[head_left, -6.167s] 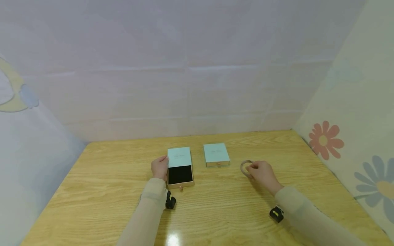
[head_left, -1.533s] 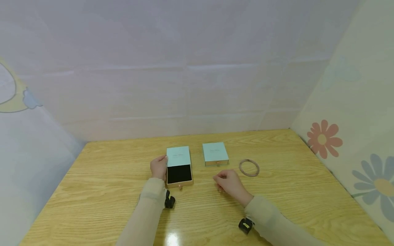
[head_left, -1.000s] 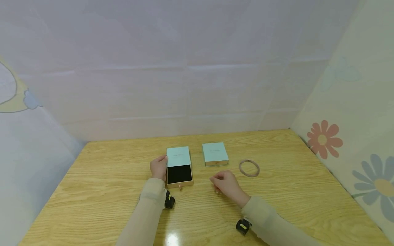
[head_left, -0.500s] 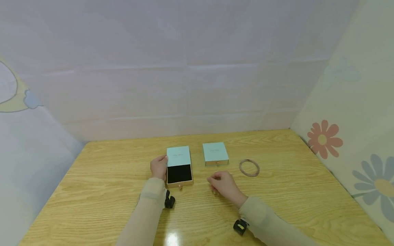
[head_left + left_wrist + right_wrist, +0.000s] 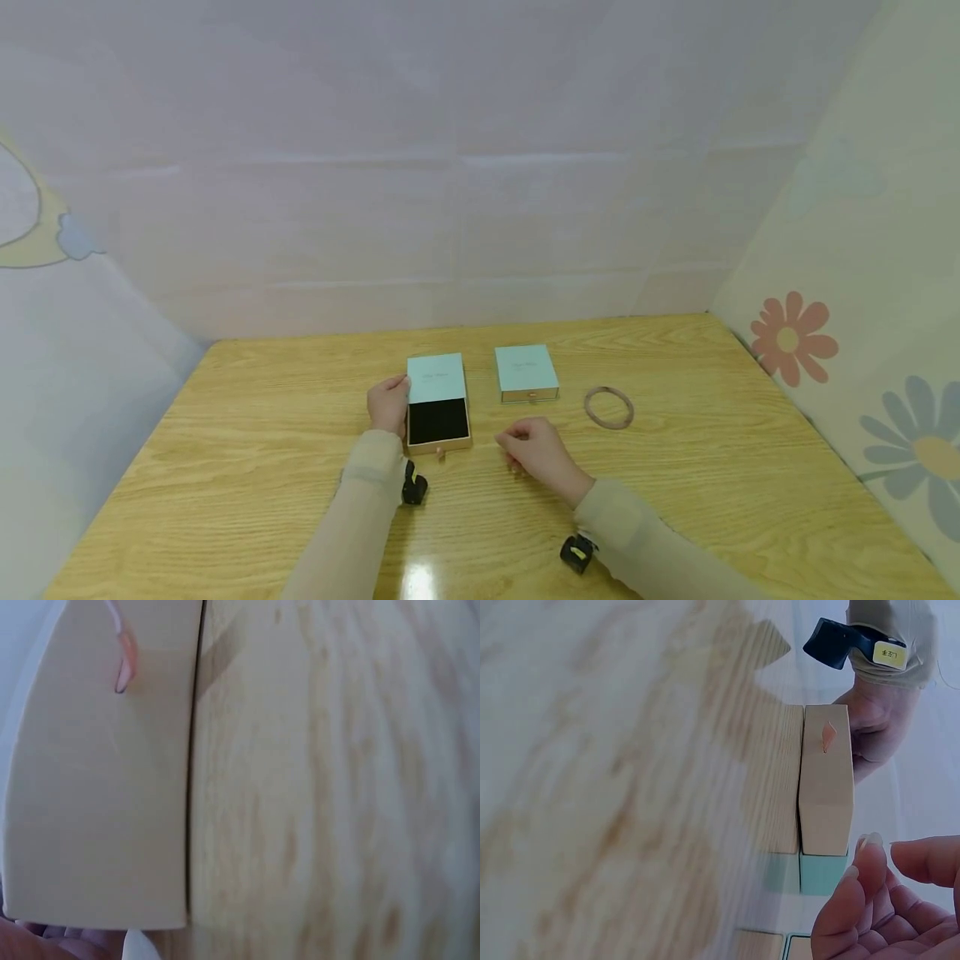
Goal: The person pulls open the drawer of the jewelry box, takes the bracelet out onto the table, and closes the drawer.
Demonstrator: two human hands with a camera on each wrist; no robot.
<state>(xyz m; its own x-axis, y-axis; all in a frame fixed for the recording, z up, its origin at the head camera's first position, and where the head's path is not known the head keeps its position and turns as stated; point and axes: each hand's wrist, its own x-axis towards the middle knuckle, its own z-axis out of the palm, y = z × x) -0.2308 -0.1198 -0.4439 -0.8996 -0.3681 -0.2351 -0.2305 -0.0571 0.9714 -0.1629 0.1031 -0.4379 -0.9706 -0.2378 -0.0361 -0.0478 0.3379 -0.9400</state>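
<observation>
My left hand grips the left side of a pale blue drawer-style jewellery box. Its drawer is pulled partway out, showing a black lining, and a small pink ribbon tab hangs at the front. Loosely curled, my right hand hovers to the right of that drawer; the right wrist view shows a gap between thumb and fingers, with nothing held there. Farther right lies a brownish-mauve bangle, flat on the table. Most of my left fingers are hidden behind the box.
A second pale blue box, closed, sits between the first box and the bangle, toward the back. The wooden table meets a fabric backdrop behind and side panels with printed flowers.
Earlier my right hand pinched the bangle; it let go, leaving it on the table, and has moved left, creeping closer to the open drawer. My left hand stays on the box.
</observation>
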